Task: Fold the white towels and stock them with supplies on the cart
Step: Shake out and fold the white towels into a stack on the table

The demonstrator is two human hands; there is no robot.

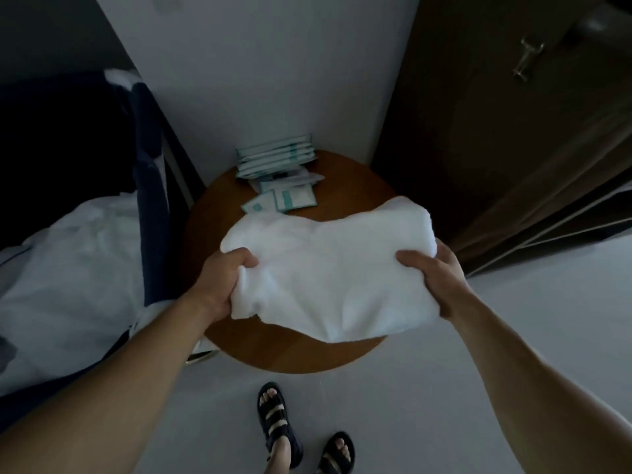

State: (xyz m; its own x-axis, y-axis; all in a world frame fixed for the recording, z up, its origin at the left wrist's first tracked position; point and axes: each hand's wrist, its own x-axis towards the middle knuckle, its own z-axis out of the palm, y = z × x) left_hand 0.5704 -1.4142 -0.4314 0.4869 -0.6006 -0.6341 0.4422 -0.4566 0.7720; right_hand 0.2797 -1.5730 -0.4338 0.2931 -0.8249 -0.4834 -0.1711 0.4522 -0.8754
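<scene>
I hold a folded white terry towel (pixel 330 271) above a round brown wooden table (pixel 294 350), my left hand (pixel 219 285) gripping its left edge, my right hand (pixel 434 278) clamped on its right edge. Teal-and-white supply packets (pixel 280 179) lie at the table's far side.

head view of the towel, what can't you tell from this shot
- Head view: fingers of the left hand and right hand beneath the white towel, hidden by it.
- Head view: whether the towel touches the round table; its sagging cloth covers the gap.
- Head view: print on the packets, too small and dim.
- Head view: white fabric at left, cut off by the edge.
</scene>
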